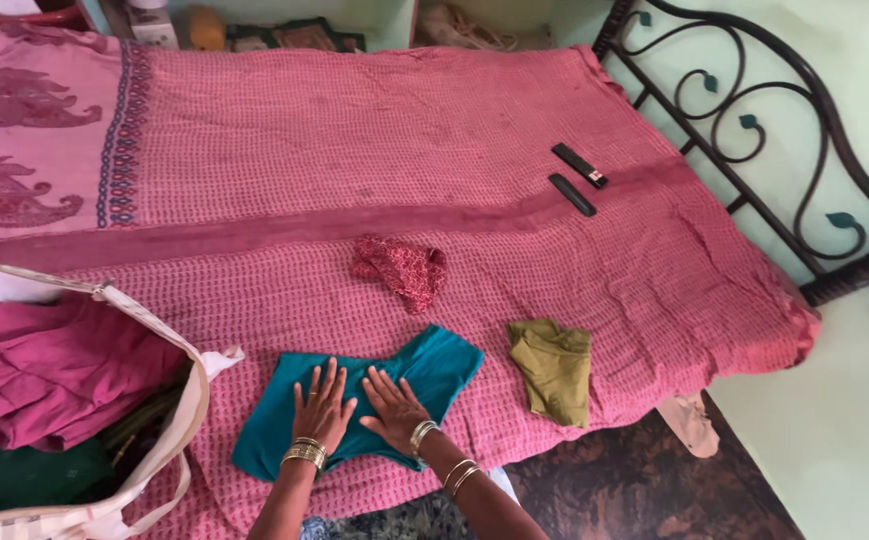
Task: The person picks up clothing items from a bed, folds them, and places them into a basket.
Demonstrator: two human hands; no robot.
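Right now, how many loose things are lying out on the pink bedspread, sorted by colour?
Teal garment, under the left hand and right hand: 1
Olive-green garment: 1
Red patterned cloth: 1
Black remotes: 2
Total: 5

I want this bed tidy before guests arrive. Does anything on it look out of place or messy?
Mostly tidy. The red patterned cloth lies crumpled mid-bed, unlike the folded olive garment. Two black remotes lie loose near the headboard side. Both hands, left hand and right hand, rest flat on the teal garment.
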